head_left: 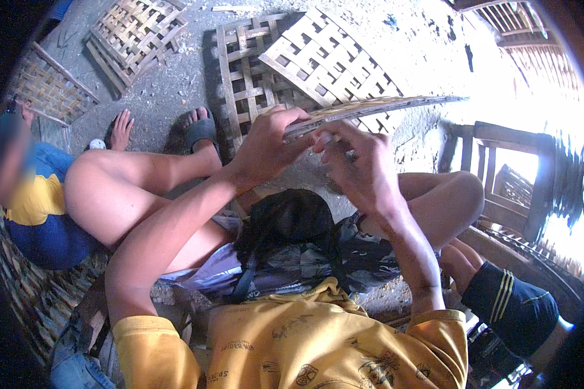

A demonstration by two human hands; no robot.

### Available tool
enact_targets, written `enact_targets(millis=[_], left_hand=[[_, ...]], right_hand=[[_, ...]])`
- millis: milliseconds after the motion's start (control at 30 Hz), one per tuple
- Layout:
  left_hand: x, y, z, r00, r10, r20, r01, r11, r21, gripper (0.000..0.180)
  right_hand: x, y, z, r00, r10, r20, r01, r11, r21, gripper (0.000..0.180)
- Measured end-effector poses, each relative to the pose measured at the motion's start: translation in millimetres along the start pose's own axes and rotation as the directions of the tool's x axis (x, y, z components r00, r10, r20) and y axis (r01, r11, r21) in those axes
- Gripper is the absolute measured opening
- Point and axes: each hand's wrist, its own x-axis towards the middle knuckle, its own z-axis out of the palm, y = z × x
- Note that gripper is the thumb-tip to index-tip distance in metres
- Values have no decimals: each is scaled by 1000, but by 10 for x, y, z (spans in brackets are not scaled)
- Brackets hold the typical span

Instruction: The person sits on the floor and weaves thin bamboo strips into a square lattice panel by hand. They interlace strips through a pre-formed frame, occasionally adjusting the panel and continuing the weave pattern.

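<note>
A woven bamboo panel is held up in front of me, seen almost edge-on, its far end pointing right. My left hand grips the panel's left end, fingers over the top and thumb beneath. Just under the panel's near edge, my right hand is closed with its fingers curled in. Whether it pinches something small there is hidden. A black cloth item lies in my lap between the bent legs.
Latticed bamboo panels overlap on the floor ahead, with a stack of more at far left. Close on the left sits another person, near a hand on the floor. Another person's leg and a wooden frame are at right.
</note>
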Motion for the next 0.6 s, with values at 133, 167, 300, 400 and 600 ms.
enact_targets(millis=[133,167,300,400,600], left_hand=[[-4,64,-28,995,-93,32,93,996,10,57],[2,71,-36,993,-106,48,106,994,10,58],[-18,3,-16,999,-42,-1,42,998,36,49],[-13,8,0,999,-33,-4,33,999,28,49],[-8,49,-42,999,-44,22,43,998,50,47]], right_hand=[[89,20,-231,990,105,-91,-96,991,91,23],[109,30,-287,989,106,-107,-102,994,45,23],[133,7,-321,984,155,-91,-156,988,-7,23],[82,48,-267,991,109,-81,-116,989,-95,21],[15,-76,-61,998,53,-44,-61,975,-213,24]])
